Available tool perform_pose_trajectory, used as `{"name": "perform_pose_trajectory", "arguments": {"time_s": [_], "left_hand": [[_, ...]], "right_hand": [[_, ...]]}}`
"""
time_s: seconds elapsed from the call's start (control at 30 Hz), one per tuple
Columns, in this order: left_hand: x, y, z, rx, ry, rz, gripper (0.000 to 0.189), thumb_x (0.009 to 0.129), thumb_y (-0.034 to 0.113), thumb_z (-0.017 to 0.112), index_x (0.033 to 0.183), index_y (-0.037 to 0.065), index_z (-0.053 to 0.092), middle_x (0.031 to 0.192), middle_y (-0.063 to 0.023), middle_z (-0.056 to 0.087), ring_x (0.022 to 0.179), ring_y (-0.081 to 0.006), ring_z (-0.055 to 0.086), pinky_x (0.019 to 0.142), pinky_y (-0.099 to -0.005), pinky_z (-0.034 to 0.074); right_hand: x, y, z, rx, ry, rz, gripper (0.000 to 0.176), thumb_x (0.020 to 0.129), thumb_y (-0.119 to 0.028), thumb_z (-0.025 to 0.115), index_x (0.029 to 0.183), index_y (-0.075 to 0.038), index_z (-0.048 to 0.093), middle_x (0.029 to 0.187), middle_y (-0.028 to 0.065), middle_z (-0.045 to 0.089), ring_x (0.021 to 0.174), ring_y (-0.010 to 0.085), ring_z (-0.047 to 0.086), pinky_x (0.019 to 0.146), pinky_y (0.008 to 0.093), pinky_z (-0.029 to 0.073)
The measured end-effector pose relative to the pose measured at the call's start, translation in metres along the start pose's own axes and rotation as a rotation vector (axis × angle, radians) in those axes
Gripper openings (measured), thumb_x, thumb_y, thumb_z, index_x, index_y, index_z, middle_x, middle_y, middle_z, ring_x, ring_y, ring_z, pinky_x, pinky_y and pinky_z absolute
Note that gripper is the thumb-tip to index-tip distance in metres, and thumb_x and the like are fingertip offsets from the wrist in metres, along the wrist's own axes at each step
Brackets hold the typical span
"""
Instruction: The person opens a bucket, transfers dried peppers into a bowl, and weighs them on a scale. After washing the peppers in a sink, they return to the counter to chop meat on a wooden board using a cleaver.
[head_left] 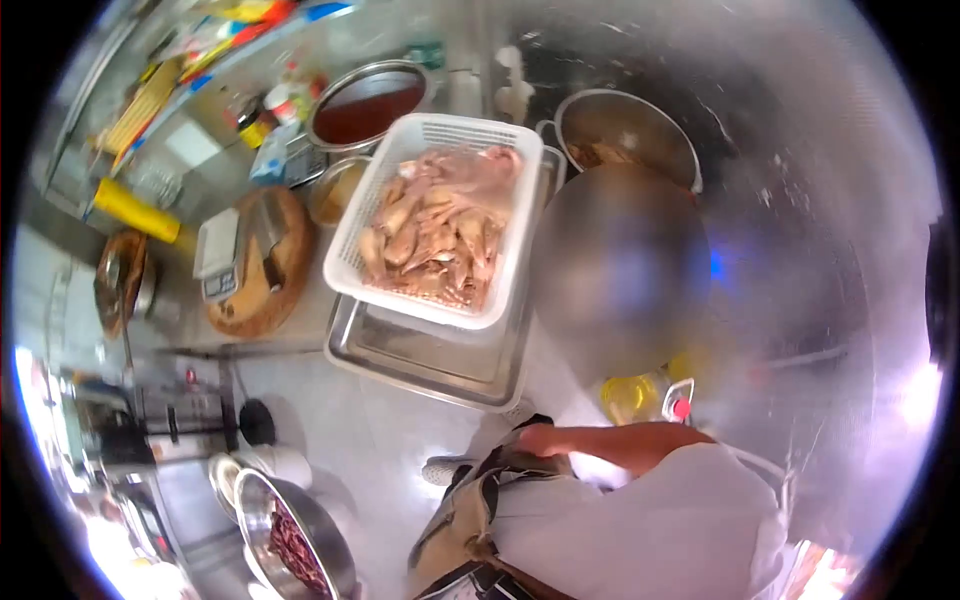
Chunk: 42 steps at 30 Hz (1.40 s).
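My right hand [540, 440] rests low against the dark edge of my tan and black apron [448, 545], at about waist height. Its fingers are hidden there, so whether they grip the cloth I cannot tell. My left hand is out of the picture. Beyond the right hand, a white plastic basket [342, 268] full of pale raw meat pieces [440, 225] stands over a metal tray [420, 355]. A jug of yellow oil [632, 398] with a red cap is close to my right forearm.
Left of the basket lie a round wooden board [245, 322], a knife [268, 240] and a small scale [218, 255]. A basin of red liquid [370, 115] stands behind. A pot [655, 110] is at upper right. Below left sits a steel bowl [325, 525] with dark red pieces.
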<state>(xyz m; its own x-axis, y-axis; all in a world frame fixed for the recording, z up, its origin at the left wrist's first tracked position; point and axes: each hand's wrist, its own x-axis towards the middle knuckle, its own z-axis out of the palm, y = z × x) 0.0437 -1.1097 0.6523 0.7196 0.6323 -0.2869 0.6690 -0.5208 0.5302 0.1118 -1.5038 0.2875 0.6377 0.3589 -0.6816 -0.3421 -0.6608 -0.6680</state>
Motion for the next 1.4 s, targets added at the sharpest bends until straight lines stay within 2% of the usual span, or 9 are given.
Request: {"name": "perform_pose_trajectory", "arguments": {"time_s": [0.1, 0.23, 0.3, 0.37, 0.53, 0.77, 0.93, 1.1, 1.4], "left_hand": [[-0.019, -0.015, 0.016, -0.873, 0.008, -0.05, 0.028, 0.087, 0.013, 0.056, 0.107, -0.007, 0.055, 0.099, -0.0174, 0.061, 0.087, -0.0229, 0.059, 0.069, -0.0305, 0.051], [-0.045, -0.101, 0.033, 0.03, 0.264, 0.036, 0.021, 0.075, 0.0, 0.054, 0.096, -0.001, 0.058, 0.092, -0.007, 0.06, 0.083, -0.025, 0.058, 0.066, -0.0339, 0.05], [-0.037, -0.08, 0.011, -1.525, 0.446, -0.971, 0.028, 0.074, -0.001, 0.051, 0.101, -0.008, 0.051, 0.092, -0.0158, 0.061, 0.079, -0.0296, 0.061, 0.059, -0.0386, 0.056], [-0.037, -0.13, 0.025, -1.677, 0.408, -0.913, 0.028, 0.074, -0.002, 0.05, 0.099, -0.013, 0.049, 0.09, -0.0214, 0.06, 0.07, -0.0309, 0.065, 0.052, -0.0369, 0.059], [-0.038, -0.205, 0.013, -1.744, 0.459, -0.923, 0.027, 0.075, -0.001, 0.051, 0.097, -0.018, 0.049, 0.087, -0.0226, 0.061, 0.067, -0.0307, 0.066, 0.053, -0.0345, 0.059], [-0.013, -0.079, 0.038, -1.727, 0.596, -1.055, 0.029, 0.077, 0.003, 0.052, 0.096, -0.018, 0.05, 0.083, -0.0223, 0.063, 0.063, -0.0294, 0.067, 0.048, -0.0296, 0.057], [-0.02, -0.174, -0.03, -1.728, 0.713, -0.994, 0.032, 0.078, 0.01, 0.056, 0.102, -0.011, 0.05, 0.083, -0.0198, 0.063, 0.066, -0.0253, 0.068, 0.033, -0.0251, 0.043], [-0.001, -0.292, -0.074, -1.767, 0.89, -0.907, 0.031, 0.082, 0.01, 0.058, 0.107, -0.006, 0.052, 0.093, -0.0167, 0.063, 0.076, -0.0239, 0.066, 0.057, -0.0301, 0.056], [-0.088, -0.4, -0.224, -1.319, 1.555, -1.059, 0.044, 0.084, 0.015, 0.062, 0.119, -0.008, 0.049, 0.095, -0.0108, 0.064, 0.076, -0.0159, 0.063, 0.065, -0.0268, 0.052]], "right_hand": [[-0.021, -0.079, -0.027, -0.016, -0.078, -0.089, 0.036, 0.09, -0.037, 0.05, 0.092, -0.002, 0.062, 0.089, 0.0094, 0.063, 0.085, 0.0172, 0.059, 0.073, 0.0344, 0.046], [-0.013, -0.197, -0.013, 0.053, -0.295, -0.287, 0.037, 0.093, -0.036, 0.051, 0.11, -0.004, 0.059, 0.105, 0.0086, 0.063, 0.095, 0.0175, 0.06, 0.079, 0.0335, 0.048], [0.005, -0.249, 0.018, 0.402, -0.45, -0.144, 0.035, 0.094, -0.025, 0.049, 0.119, 0.0, 0.051, 0.107, 0.0134, 0.061, 0.092, 0.0218, 0.062, 0.077, 0.0323, 0.05], [0.004, -0.315, 0.053, 0.341, -0.614, -0.138, 0.036, 0.095, -0.026, 0.046, 0.118, 0.001, 0.049, 0.106, 0.015, 0.061, 0.09, 0.0244, 0.063, 0.074, 0.0342, 0.051], [0.04, -0.393, 0.163, 0.155, -0.817, -0.088, 0.045, 0.095, -0.041, 0.041, 0.118, -0.003, 0.049, 0.106, 0.0133, 0.061, 0.089, 0.028, 0.062, 0.069, 0.043, 0.051], [0.129, -0.441, 0.097, 0.044, -1.073, 0.254, 0.043, 0.089, -0.023, 0.047, 0.124, 0.001, 0.043, 0.115, 0.0179, 0.057, 0.098, 0.0327, 0.059, 0.078, 0.0465, 0.05], [0.092, -0.504, 0.238, 0.079, -1.253, 0.252, 0.057, 0.08, -0.003, 0.043, 0.135, 0.004, 0.028, 0.125, 0.0253, 0.048, 0.109, 0.0407, 0.054, 0.095, 0.0525, 0.043], [0.128, -0.557, 0.4, 0.001, -1.389, 0.263, 0.047, 0.077, 0.0, 0.049, 0.123, 0.003, 0.04, 0.101, 0.0193, 0.06, 0.077, 0.0335, 0.064, 0.057, 0.0431, 0.054], [0.077, -0.666, 0.666, -0.186, -1.483, 0.287, 0.038, 0.077, 0.0, 0.05, 0.115, 0.004, 0.047, 0.09, 0.0177, 0.063, 0.069, 0.0288, 0.064, 0.051, 0.0373, 0.055]]}}
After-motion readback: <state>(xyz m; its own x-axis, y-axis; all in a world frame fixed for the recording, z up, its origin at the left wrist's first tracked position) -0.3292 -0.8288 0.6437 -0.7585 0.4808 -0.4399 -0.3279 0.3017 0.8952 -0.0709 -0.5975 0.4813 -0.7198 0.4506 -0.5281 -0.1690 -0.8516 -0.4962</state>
